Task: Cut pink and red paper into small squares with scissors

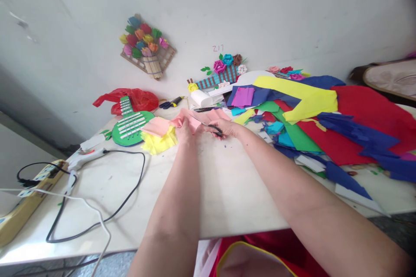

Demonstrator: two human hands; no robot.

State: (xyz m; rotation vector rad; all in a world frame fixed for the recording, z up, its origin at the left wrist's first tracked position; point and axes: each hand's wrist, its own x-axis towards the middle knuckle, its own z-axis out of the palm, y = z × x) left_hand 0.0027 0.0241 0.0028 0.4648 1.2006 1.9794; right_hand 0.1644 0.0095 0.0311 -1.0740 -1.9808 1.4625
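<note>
Pink crepe paper (195, 126) is pinched in my left hand (184, 127), its ends spreading to both sides over the table. My right hand (224, 129) grips black-handled scissors (214, 130), and their blades point left into the pink paper. Beside my left wrist, yellow crepe paper (159, 142) lies crumpled under a folded pink piece (157, 126). Farther left rests a green guitar-shaped craft (130, 127) with white rolled strips across it. How far the blades are apart is too small to tell.
Colored paper sheets (357, 117) and scraps pile up on the right. On the left lie a glue gun (86, 158), its looping black cord (143, 169) and a power strip (32, 199). Behind stand a red plastic bag (139, 99), a dark-and-yellow tool (172, 103) and a white roll (202, 98).
</note>
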